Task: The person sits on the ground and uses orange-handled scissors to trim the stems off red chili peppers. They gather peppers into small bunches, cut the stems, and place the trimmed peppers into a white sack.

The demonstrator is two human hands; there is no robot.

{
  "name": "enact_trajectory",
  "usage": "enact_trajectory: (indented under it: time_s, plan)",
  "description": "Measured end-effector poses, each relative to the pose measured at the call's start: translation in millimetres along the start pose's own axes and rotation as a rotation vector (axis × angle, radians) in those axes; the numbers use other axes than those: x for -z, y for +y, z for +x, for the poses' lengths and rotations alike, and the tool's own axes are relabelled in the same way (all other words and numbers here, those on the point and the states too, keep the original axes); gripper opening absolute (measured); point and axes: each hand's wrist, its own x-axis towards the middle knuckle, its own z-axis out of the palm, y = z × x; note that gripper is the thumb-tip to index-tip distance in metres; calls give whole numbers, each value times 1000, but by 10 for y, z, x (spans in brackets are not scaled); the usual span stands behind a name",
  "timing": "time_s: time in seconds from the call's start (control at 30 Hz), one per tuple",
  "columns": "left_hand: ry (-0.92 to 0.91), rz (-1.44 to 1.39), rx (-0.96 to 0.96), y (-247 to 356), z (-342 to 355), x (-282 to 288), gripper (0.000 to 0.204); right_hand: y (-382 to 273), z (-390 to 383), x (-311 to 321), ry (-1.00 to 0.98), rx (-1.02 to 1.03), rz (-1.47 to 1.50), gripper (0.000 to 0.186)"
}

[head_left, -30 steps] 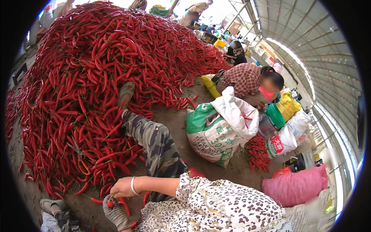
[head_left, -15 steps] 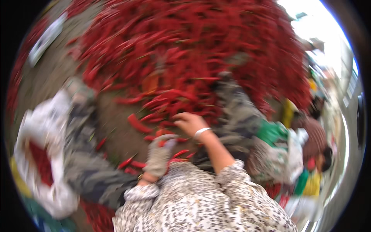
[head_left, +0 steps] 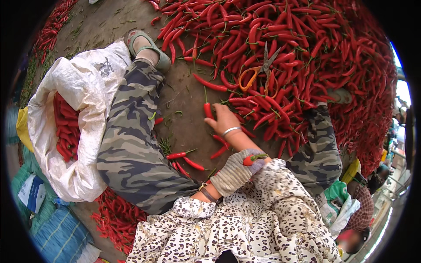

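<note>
My right hand [head_left: 224, 117], bare with a bangle, pinches a red chilli [head_left: 207, 109] over the ground, its green stem pointing away from me. My left hand [head_left: 232, 173], in a beige knitted glove, grips another red chilli [head_left: 249, 160] beside my right forearm. Orange-handled scissors [head_left: 248, 79] lie on the big chilli pile [head_left: 285, 26] ahead. Loose chillies and cut stems are scattered between my camouflage-clad legs.
An open white sack [head_left: 68, 179] holding chillies stands beside my left leg, near blue-green sacks [head_left: 57, 228] and another chilli heap [head_left: 114, 219]. At right, a co-worker in a checked shirt [head_left: 362, 201] sits by white-and-green sacks [head_left: 335, 206].
My view has swung from the co-worker's side round to the ground between my legs. My right hand has reached forward onto a chilli. My left hand still grips one.
</note>
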Motion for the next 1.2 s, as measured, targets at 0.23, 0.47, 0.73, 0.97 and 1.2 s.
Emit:
enact_trajectory:
  time_s: [0.23, 0.47, 0.73, 0.97, 1.2]
  plan:
    - [214, 134, 33, 34, 104, 150, 18, -204, 36, -181, -183, 70, 57, 34]
    - [338, -392, 235, 84, 107, 92, 20, -182, 549, 176, 164, 81, -125, 36]
    - [535, -440, 231, 262, 103, 213, 15, 53, 493, 288, 68, 84, -5, 33]
    - [552, -859, 351, 1, 266, 472, 22, 32, -650, 890, 392, 163, 498, 31]
    - [43, -1096, 478, 57, 139, 233, 30, -34, -1218, 1140, 96, 143, 669, 27]
